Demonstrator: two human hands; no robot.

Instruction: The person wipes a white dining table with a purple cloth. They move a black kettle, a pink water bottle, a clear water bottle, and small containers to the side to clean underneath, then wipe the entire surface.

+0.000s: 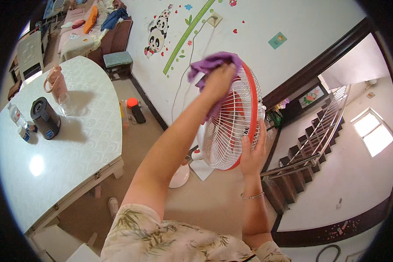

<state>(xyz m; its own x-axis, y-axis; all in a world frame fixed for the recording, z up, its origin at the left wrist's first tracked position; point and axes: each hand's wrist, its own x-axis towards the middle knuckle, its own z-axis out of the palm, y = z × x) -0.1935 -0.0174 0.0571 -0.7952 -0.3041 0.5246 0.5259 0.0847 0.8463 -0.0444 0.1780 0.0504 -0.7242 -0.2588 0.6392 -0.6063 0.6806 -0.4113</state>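
A standing fan (225, 136) with a white wire cage and a red rim is in front of me, its head tilted. My left hand (220, 82) is closed on a purple cloth (205, 65) and presses it against the upper part of the cage. Part of the cloth hangs down behind my wrist. At the cage's lower right, my right hand (254, 150) grips the red rim, thumb on one side and fingers along the other. Below the fan head, its white round base (180, 177) shows on the floor, partly hidden by my left forearm.
On the left, a pale table (91, 126) bears a black canister (46, 118), a pink bottle (56, 83), a glass and small bottles. A power cord (179, 94) runs down from a wall socket (214, 19). A stool (118, 59) and stairs (303, 153) stand farther off.
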